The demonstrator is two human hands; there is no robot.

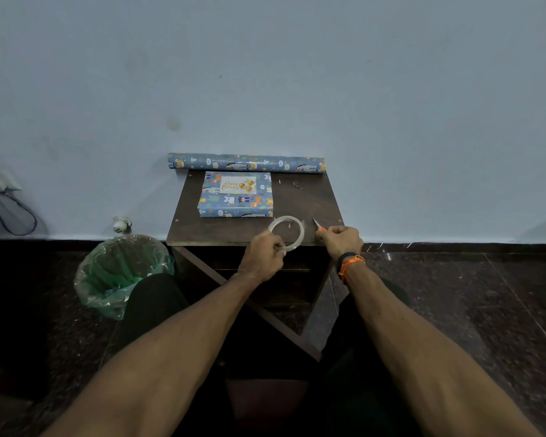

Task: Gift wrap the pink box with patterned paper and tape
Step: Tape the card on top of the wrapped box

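1. A small dark wooden counter (pixel 221 230) is seen standing against a pale blue wall (pixel 265 74), on a dark speckled floor (pixel 486 294).
2. The box (pixel 235 194), covered in blue patterned paper with cartoon animals, is laid flat on the far half of the counter; a "Happy Birthday" card with gold balloons is shown on its top face.
3. A roll of the same patterned paper (pixel 246 162) is laid along the counter's back edge, against the wall and just behind the box.
4. A ring of clear tape (pixel 287 233) is held upright over the near edge of the counter by the left hand (pixel 263 257), whose fingers are curled round the ring's lower rim.
5. An orange-handled cutter (pixel 318 225) is gripped in the right hand (pixel 341 244), fist closed, with the blade pointed up and away, just beside the tape ring.
6. Dark and orange bands (pixel 350 263) are worn on the right wrist.
7. A bin lined with a green bag (pixel 120 272) is placed on the floor to the left of the counter.
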